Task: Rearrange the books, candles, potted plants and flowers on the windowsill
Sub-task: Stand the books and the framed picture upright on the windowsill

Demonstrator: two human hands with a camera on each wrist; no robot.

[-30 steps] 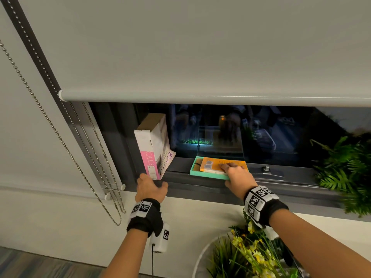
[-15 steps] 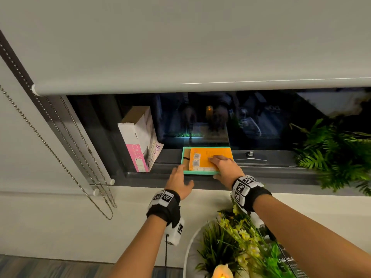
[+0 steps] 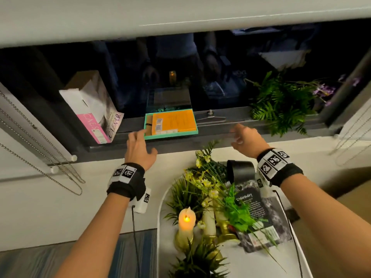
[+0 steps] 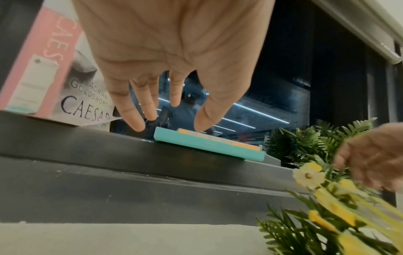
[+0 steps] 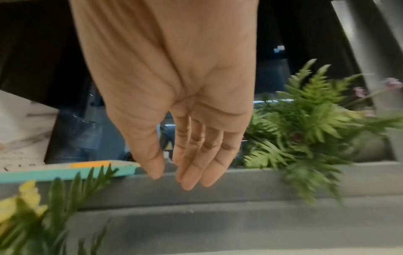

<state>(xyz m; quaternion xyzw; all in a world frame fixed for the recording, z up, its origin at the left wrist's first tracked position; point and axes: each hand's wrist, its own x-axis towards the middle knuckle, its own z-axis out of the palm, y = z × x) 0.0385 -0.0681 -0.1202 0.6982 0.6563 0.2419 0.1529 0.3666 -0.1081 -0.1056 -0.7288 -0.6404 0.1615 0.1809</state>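
An orange book (image 3: 174, 121) lies flat on a teal book (image 3: 170, 135) on the dark windowsill (image 3: 220, 127). A pink and white Caesar book (image 3: 96, 115) leans upright at the sill's left end. My left hand (image 3: 138, 141) hovers open at the teal book's front left corner, holding nothing; the left wrist view shows its fingers (image 4: 135, 110) straight above the teal book (image 4: 209, 145). My right hand (image 3: 243, 137) is open and empty to the right of the books, fingers (image 5: 191, 169) straight over the sill edge. A fern (image 3: 281, 105) stands at the right.
Below the sill, a white tray (image 3: 162, 207) carries a lit candle (image 3: 186, 219), yellow flowers (image 3: 202, 177), green plants and a dark book (image 3: 259, 213). Purple flowers (image 3: 325, 91) sit behind the fern. The blind's bead chains (image 3: 40, 149) hang at the left. A window latch (image 3: 209, 117) sits behind my right hand.
My right hand has lifted off the orange book and moved right. My left hand has moved from the Caesar book to the teal book's corner. The head view has tilted down.
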